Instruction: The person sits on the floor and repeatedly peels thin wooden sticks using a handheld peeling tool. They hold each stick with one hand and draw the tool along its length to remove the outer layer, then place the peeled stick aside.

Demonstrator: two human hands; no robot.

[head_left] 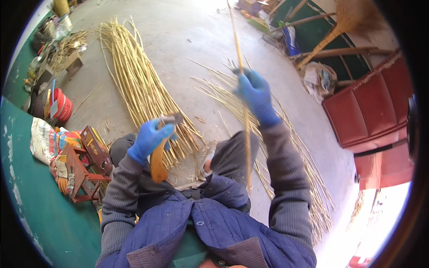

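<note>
The right hand (254, 94), in a blue glove at centre frame, has its fingers wrapped tight around 1 long pale cane (241, 80) that runs from the top edge of the frame down past the knee to the lap. The left hand (149, 137), also gloved in blue and left of centre, is closed on a knife with a curved orange-brown handle (157, 163); its short dark blade sticks out above the fist, apart from the cane.

To work this cane well, I judge the right hand should keep it taut and steady near its middle, so the thin length does not whip. The blade is best brought on at a shallow angle and drawn away from the body and from the knees below. A light, even pull suits so slender a stalk; a deep bite could split it.

The floor is bare grey concrete, sunlit. A thick bundle of canes (136, 85) lies in the upper left, and looser canes (308, 178) fan out to the right. A small red stool (82, 172) and red buckets (62, 106) stand at the left by a green wall, a straw broom (344, 22) leans in the upper right, and a red cabinet (373, 105) fills the right side.
</note>
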